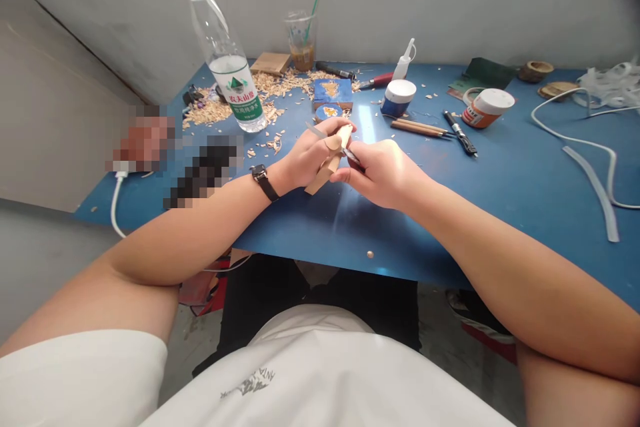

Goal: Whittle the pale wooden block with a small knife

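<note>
A: Where do we have the workpiece?

B: We have the wooden block [325, 172] between our hands, tilted over the blue table [410, 233]. We cannot tell whether its lower end touches the surface.

A: State the grip.

B: Our left hand [310, 153] is wrapped around the block's upper part. Our right hand [383, 170] is closed around the dark handle of what appears to be a carving knife [354, 160], its tip against or just beside the wood. We cannot confirm contact.

A: Which faults should we guard against?

B: A slip toward the left hand, caused by excess force or a rotating block. A split or gouge is also possible if the edge catches the grain.

A: And the surroundings?

B: Beyond the hands we see wood shavings [295, 85] and a white-lidded paint jar [397, 99]. The tall water bottle [237, 90] stands to the left; a wide elbow movement could tip it. A black pen [460, 135] lies to the right and might roll if knocked.
</note>
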The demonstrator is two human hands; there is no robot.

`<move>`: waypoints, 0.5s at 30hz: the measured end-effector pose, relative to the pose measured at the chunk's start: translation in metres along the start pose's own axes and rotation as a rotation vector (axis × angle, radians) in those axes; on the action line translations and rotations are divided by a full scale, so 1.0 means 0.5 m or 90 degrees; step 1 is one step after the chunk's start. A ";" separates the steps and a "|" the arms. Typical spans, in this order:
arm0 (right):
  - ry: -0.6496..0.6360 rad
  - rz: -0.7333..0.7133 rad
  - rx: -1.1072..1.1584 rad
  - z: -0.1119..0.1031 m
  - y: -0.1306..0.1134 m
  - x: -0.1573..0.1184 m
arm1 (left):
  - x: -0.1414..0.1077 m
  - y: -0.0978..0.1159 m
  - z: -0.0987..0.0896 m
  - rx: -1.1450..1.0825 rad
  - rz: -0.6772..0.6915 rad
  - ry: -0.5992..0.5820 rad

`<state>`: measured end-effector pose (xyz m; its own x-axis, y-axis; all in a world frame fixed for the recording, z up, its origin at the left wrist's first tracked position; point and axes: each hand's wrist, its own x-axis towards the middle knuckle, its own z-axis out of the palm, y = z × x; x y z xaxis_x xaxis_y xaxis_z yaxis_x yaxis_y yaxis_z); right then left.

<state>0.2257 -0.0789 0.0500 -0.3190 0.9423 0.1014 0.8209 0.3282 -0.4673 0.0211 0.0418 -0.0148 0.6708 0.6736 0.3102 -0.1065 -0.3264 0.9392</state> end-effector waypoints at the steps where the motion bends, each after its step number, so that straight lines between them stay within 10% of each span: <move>1: 0.005 -0.001 -0.002 0.001 0.002 0.002 | 0.001 0.002 0.001 0.003 0.007 0.000; 15: 0.031 0.109 -0.012 -0.002 -0.012 0.038 | -0.008 0.019 0.021 -0.100 -0.053 0.103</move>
<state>0.2152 -0.0630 0.0556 -0.1512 0.9864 0.0644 0.8698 0.1637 -0.4654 0.0250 0.0290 -0.0087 0.5571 0.7954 0.2388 -0.1770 -0.1673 0.9699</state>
